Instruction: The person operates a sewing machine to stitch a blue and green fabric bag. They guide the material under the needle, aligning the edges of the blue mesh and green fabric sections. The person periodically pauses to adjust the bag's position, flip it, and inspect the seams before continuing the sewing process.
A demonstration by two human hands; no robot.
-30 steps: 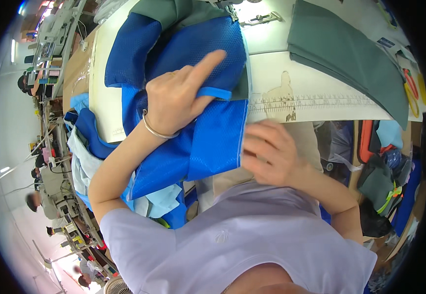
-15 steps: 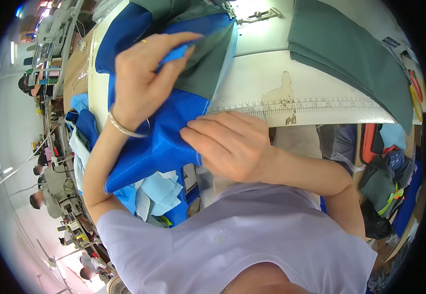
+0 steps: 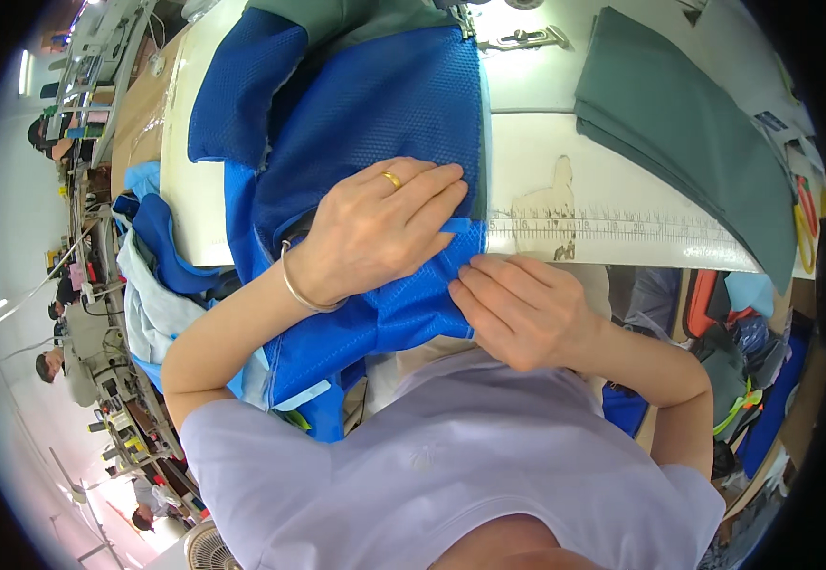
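Observation:
A blue textured fabric piece (image 3: pixel 375 90) lies across the white sewing table, its right edge running down from a metal presser foot (image 3: pixel 465 21). My left hand (image 3: pixel 375 223) rests on it with the fingers drawn together. A small light blue strip (image 3: pixel 456 225) shows between its thumb and fingers, at the fabric's edge. Just below and to the right, my right hand (image 3: pixel 522 309) pinches the same edge; its fingertips partly hide the cloth. The lower part of the blue fabric hangs over the table's front edge, towards my body.
A ruler strip (image 3: pixel 622 228) runs along the table's front edge. Folded grey-green fabric (image 3: pixel 679 142) lies at the right, near red-and-yellow-handled scissors (image 3: pixel 805 218). Fabric scraps (image 3: pixel 161 285) are heaped at the left. Other people and sewing machines are visible farther left.
My left hand has come down and right from its raised position onto the fabric. The grey-green underside that showed has turned under, leaving blue on top. My right hand has shifted right.

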